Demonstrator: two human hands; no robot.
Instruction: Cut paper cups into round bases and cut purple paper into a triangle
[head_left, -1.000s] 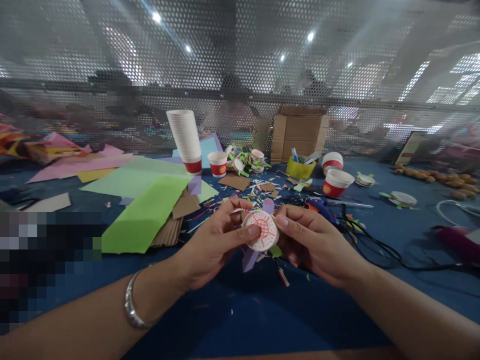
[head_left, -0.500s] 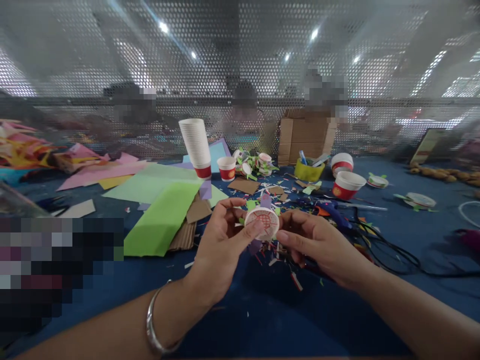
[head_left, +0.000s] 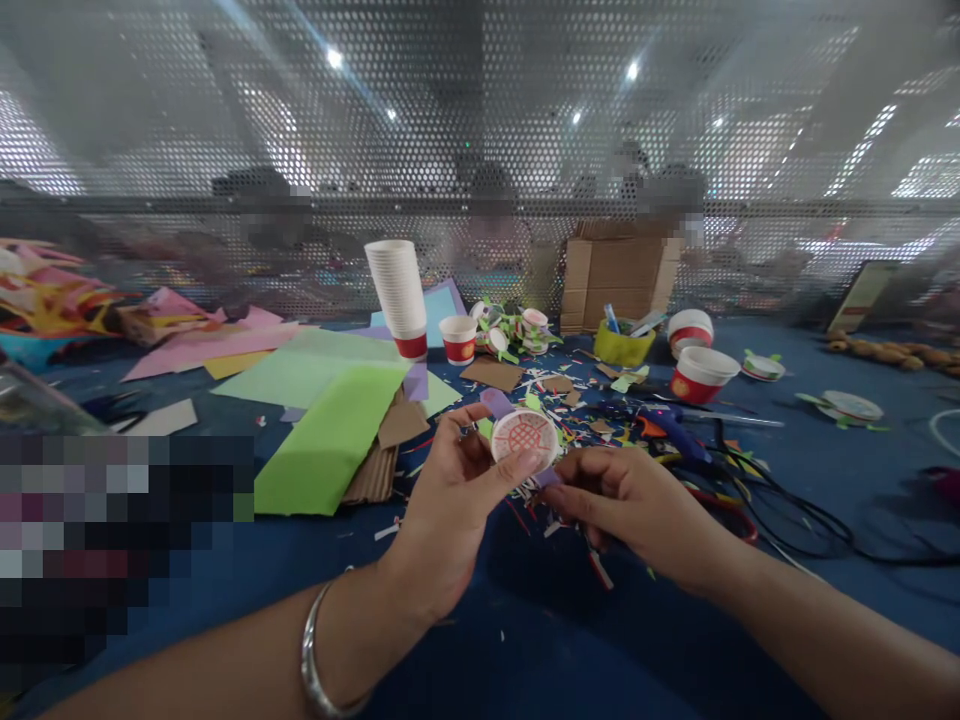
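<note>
My left hand [head_left: 450, 510] grips a small round paper-cup base [head_left: 525, 438], white with a red lattice print, thumb pressed on its lower rim. Purple paper pieces stick out from behind it, one at the upper left [head_left: 496, 402]. My right hand [head_left: 622, 500] is closed in a pinch on the purple paper tab just under the disc's right side. Both hands hover over the blue table [head_left: 525, 640], above a scatter of paper scraps [head_left: 570, 400].
Green paper sheets [head_left: 330, 430] and cardboard [head_left: 382, 450] lie left. A stack of white cups [head_left: 396, 295], red-banded cups [head_left: 457, 338] [head_left: 696, 372], a yellow bowl [head_left: 621, 345], a glue gun [head_left: 675, 432] with black cables [head_left: 780, 510] and a cardboard box [head_left: 619, 275] stand behind. A perforated screen closes the back.
The disc has turned in my left hand so the purple piece points upper left. My right hand dropped from the disc's side to pinch the tab beneath it.
</note>
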